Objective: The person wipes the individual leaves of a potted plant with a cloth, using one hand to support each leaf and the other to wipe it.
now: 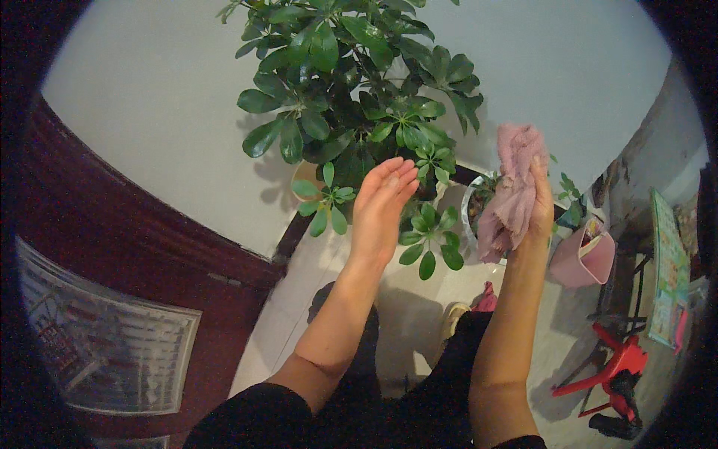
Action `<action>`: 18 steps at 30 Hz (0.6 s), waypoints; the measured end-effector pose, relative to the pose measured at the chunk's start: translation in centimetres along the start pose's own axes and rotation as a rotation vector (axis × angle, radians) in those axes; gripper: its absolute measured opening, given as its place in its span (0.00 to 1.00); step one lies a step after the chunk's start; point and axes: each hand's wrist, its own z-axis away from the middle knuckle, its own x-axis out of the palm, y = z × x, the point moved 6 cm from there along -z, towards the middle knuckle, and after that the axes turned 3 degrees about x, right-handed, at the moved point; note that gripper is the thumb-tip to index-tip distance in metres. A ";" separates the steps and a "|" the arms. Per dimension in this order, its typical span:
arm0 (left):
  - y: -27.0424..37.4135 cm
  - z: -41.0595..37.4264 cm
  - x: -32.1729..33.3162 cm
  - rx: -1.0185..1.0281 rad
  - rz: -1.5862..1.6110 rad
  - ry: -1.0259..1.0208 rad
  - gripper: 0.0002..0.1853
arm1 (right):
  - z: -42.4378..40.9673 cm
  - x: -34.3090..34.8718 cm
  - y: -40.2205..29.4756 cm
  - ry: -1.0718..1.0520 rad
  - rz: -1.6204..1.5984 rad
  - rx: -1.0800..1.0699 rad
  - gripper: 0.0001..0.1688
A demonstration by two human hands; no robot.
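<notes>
A pink cloth (513, 196), crumpled and hanging, is gripped in my right hand (541, 210) on the right. My left hand (380, 207) holds nothing; it is raised in front of a leafy green potted plant (336, 73), near its lower leaves. Its fingers lie close together, stretched out rather than curled. The plant has glossy leaves in whorls and stands in the corner of two pale walls. Behind the cloth, a round white pot (470, 205) with a smaller plant is partly hidden.
A pink bin (583, 258) stands on the tiled floor to the right. Beyond it are a red chair (617, 365) and a small table with a printed green top (668, 275). A dark red cabinet or door (224, 325) with a light panel (129, 348) is at left.
</notes>
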 end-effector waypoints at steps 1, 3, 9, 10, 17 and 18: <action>-0.1 0.1 0.0 -0.003 0.002 0.006 0.23 | 0.0 0.3 -0.3 -0.022 -0.003 0.006 0.25; -0.3 0.0 -0.1 -0.006 -0.002 -0.009 0.23 | 0.5 1.0 -0.9 -0.048 0.072 0.010 0.25; -0.8 0.1 -1.0 -0.018 -0.064 -0.003 0.22 | 2.8 2.7 -2.0 -0.125 0.459 0.021 0.33; -0.9 0.2 -1.3 -0.026 -0.081 0.011 0.21 | 3.1 2.4 -2.0 -0.106 0.491 0.043 0.33; -0.7 1.3 -2.5 -0.149 -0.440 -0.171 0.17 | 4.9 -1.8 -3.4 -0.033 0.815 0.117 0.31; -0.5 1.6 -2.4 -0.163 -0.552 -0.196 0.18 | 5.3 -1.8 -3.6 -0.021 0.798 0.138 0.30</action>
